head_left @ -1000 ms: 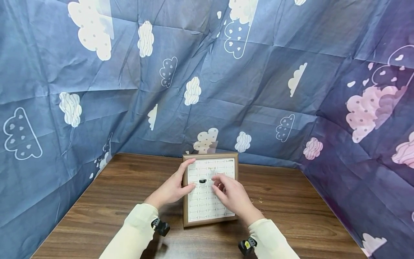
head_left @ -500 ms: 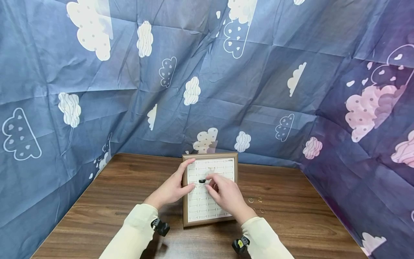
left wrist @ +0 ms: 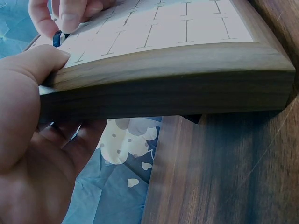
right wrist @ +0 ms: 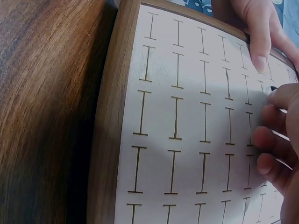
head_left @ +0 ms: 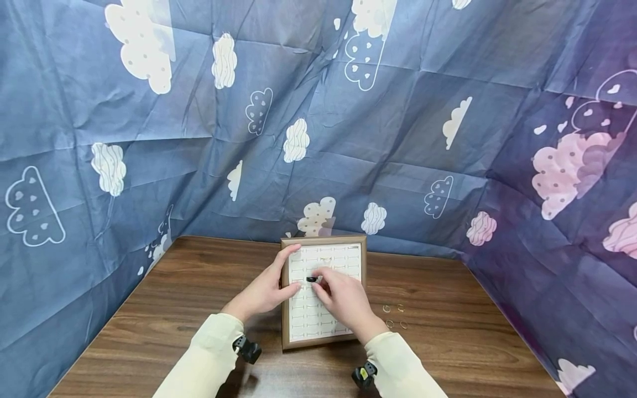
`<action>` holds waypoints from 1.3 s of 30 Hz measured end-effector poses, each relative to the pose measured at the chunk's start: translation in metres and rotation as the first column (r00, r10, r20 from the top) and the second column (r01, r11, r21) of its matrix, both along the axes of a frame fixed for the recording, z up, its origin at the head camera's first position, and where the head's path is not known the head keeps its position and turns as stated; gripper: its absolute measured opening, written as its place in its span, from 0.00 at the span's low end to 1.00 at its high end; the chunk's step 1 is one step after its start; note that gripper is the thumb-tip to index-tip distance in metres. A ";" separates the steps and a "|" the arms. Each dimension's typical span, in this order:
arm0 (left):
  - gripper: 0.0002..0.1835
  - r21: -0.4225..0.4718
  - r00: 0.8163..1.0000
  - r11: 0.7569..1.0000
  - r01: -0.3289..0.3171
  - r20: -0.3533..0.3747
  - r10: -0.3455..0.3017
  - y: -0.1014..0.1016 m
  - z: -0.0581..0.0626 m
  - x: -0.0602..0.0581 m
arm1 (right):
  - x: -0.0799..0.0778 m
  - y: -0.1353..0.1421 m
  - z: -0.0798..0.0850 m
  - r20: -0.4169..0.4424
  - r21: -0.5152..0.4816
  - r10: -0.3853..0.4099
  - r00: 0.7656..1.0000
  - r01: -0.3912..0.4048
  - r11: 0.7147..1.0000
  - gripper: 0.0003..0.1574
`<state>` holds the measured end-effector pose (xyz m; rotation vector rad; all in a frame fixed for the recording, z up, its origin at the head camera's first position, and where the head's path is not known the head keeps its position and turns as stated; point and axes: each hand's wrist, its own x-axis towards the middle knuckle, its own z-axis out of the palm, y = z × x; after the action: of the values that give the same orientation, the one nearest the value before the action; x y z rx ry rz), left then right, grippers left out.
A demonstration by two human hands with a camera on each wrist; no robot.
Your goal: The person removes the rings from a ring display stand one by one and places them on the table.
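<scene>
A wood-framed ring display tray (head_left: 323, 344) with a white slotted pad stands tilted on the table. My left hand (head_left: 264, 290) grips its left side, the thumb over the frame and other fingers under it in the left wrist view. A black ring (left wrist: 57, 39) sits at the pad's slots, left of the middle. My right hand (head_left: 345, 296) pinches this ring between thumb and index finger, the other fingers curled over the pad. In the right wrist view the ring is mostly hidden behind the fingers. A gold-coloured ring (head_left: 325, 260) stands in a slot higher up.
Several thin rings (head_left: 386, 308) lie on the brown wooden table (head_left: 448, 320), right of the tray. Another ring (head_left: 353, 246) sits at the pad's top right corner. Behind the table hangs a blue cloth (head_left: 318, 177) with cloud prints.
My right hand has moved left across the pad and its fingertips have closed on the black ring. The left hand and the tray have stayed in place.
</scene>
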<state>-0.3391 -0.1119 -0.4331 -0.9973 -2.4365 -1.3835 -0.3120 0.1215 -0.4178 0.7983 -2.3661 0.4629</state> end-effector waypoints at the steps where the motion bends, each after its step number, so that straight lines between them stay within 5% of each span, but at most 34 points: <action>1: 0.45 0.000 1.000 1.000 0.001 -0.001 -0.001 0.000 0.000 0.000 | 0.000 0.000 0.000 -0.002 0.004 -0.005 1.000 0.005 1.000 0.11; 10: 0.45 0.006 1.000 1.000 -0.002 0.001 0.002 0.001 0.001 -0.001 | 0.001 -0.003 0.001 -0.063 0.096 -0.011 0.998 0.017 0.995 0.08; 25: 0.46 0.000 1.000 1.000 -0.013 -0.012 0.013 0.001 -0.001 0.001 | -0.005 0.008 -0.001 -0.111 0.157 0.100 0.989 -0.082 0.984 0.09; 39: 0.46 0.005 1.000 1.000 0.000 -0.017 0.000 0.001 -0.001 0.000 | -0.004 0.015 0.000 -0.021 0.059 0.171 0.985 -0.170 0.984 0.06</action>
<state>-0.3389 -0.1111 -0.4344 -1.0042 -2.4195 -1.3745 -0.3164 0.1364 -0.4177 1.0328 -2.3060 0.4533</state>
